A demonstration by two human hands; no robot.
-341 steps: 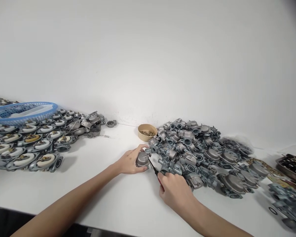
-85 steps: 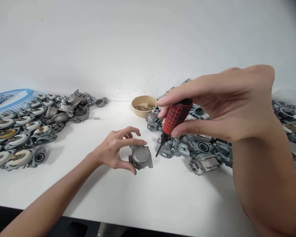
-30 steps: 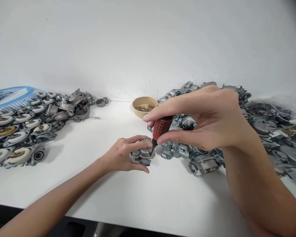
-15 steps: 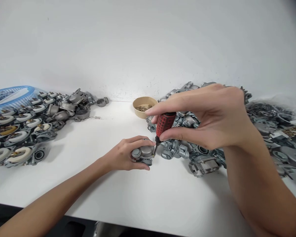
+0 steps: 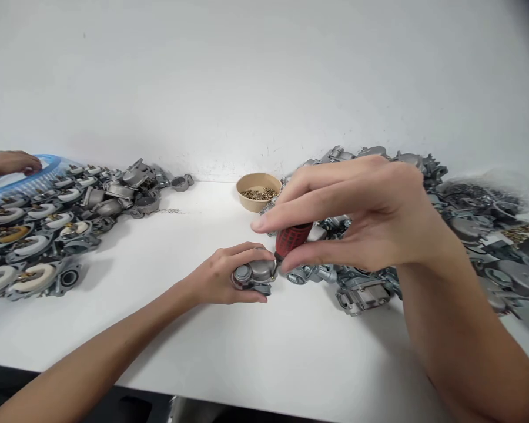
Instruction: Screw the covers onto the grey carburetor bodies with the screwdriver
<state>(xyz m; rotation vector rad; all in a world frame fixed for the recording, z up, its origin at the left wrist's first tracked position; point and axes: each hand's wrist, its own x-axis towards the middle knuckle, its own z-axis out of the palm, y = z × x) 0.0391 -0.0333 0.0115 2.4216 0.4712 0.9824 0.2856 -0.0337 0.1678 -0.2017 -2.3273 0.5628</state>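
On the white table, my left hand [image 5: 229, 273] wraps round a grey metal carburetor [image 5: 261, 271] and keeps it on the surface. A screwdriver [image 5: 291, 238] with a red and black handle is gripped between the thumb and fingers of my right hand [image 5: 348, 211]. Its shaft points down at the right edge of the carburetor, where a small brass-coloured screw [image 5: 273, 278] shows. The tip seems to meet the screw, though the fingers and handle cover part of the tool. Just right of the held piece lie more carburetors [image 5: 308, 274].
A round cardboard bowl [image 5: 259, 183] of small brass screws stands near the wall. Rows of carburetor bodies with white rings [image 5: 35, 278] fill the left, beside a blue basket [image 5: 53, 167] with another person's hand [image 5: 11, 163] over it. More metal parts [image 5: 511, 270] are heaped at right.
My right hand has come lower with the screwdriver, and its fingers have shifted round the handle. The left hand and carburetor stay nearly still. Another person's hand has appeared over the blue basket.
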